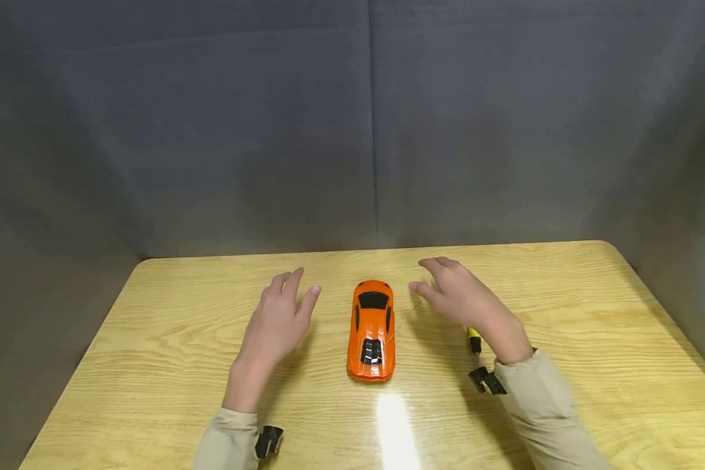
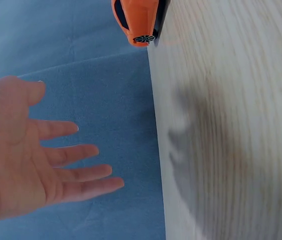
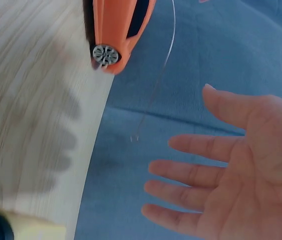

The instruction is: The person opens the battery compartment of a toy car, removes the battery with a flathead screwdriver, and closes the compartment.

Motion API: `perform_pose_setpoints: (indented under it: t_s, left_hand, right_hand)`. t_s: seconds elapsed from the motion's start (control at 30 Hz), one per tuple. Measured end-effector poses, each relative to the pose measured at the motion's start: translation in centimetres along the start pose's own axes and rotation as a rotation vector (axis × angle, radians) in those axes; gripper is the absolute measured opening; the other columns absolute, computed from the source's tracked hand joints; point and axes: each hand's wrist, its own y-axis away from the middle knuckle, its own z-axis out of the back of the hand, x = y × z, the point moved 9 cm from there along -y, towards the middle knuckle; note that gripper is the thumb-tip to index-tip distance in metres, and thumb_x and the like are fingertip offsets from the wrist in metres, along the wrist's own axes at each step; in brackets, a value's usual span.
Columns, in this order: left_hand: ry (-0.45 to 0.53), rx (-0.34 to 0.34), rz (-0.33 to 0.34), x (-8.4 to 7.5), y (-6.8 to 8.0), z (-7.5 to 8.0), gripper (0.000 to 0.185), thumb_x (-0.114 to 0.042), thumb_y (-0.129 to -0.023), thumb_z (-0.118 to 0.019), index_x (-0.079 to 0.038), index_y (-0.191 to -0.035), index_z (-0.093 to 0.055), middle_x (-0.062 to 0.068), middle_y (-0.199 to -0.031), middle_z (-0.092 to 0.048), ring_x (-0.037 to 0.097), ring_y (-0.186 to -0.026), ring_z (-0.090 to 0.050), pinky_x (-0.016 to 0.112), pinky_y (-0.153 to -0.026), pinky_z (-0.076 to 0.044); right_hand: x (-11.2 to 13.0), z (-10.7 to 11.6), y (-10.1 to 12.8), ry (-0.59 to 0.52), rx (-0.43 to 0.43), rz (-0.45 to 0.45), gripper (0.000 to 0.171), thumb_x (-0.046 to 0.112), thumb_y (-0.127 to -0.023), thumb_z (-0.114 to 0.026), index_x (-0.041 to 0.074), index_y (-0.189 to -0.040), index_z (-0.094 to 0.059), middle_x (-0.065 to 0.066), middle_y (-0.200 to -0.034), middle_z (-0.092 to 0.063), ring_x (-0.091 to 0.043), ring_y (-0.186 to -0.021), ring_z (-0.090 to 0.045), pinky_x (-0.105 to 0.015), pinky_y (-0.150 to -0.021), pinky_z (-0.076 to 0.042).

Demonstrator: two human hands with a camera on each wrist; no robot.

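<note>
While your two hands hover on either side of it, the toy car (image 1: 372,326), orange with black windows, sits on its wheels on the wooden table (image 1: 153,365), at the centre of the head view just below the middle, touching neither hand. To handle it well, bring both palms in level and evenly, low along its sides, so that it neither skids on the smooth top nor tips. Mind the thin clear strand (image 3: 174,27) beside the car in the right wrist view, which could snag on a finger; whether it is fixed to the car is hard to tell.

Your left hand (image 1: 276,320), left of the car and low in the frame, is spread, thumb well away from the fingers, and holds nothing. Your right hand (image 1: 463,295), right of the car and a little higher, is likewise spread, palm bare, holding nothing. Below it, right of centre, what looks like a screwdriver (image 1: 474,340) lies partly hidden behind your right wrist; keep your sleeve (image 1: 540,395) clear of it. Behind everything, a dark grey curtain (image 1: 258,130) fills the upper half of the frame.
</note>
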Motion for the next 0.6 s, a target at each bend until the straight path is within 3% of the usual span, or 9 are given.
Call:
perform_pose_setpoints:
  t_s: [0.37, 0.6]
  left_hand:
    - [0.087, -0.047, 0.005, 0.2, 0.4, 0.3, 0.056, -0.039, -0.108, -0.050, 0.003, -0.145, -0.053, 0.026, -0.146, -0.051, 0.044, -0.127, -0.057, 0.058, -0.107, -0.047]
    - [0.118, -0.062, -0.019, -0.1, 0.9, 0.1, 0.049, -0.034, -0.107, -0.054, 0.001, -0.141, -0.058, 0.022, -0.142, -0.056, 0.039, -0.107, -0.067, 0.055, -0.100, -0.053]
  right_hand:
    - [1.4, -1.8, -1.3, -0.024, 0.007, 0.025, 0.056, 0.028, -0.106, -0.060, -0.009, -0.146, -0.049, -0.030, -0.147, -0.051, -0.045, -0.138, -0.048, -0.057, -0.115, -0.039]
    - [1.9, -2.5, -1.5, -0.025, 0.009, 0.066, 0.053, 0.022, -0.103, -0.064, -0.009, -0.144, -0.052, -0.030, -0.143, -0.054, -0.045, -0.135, -0.051, -0.057, -0.113, -0.042]
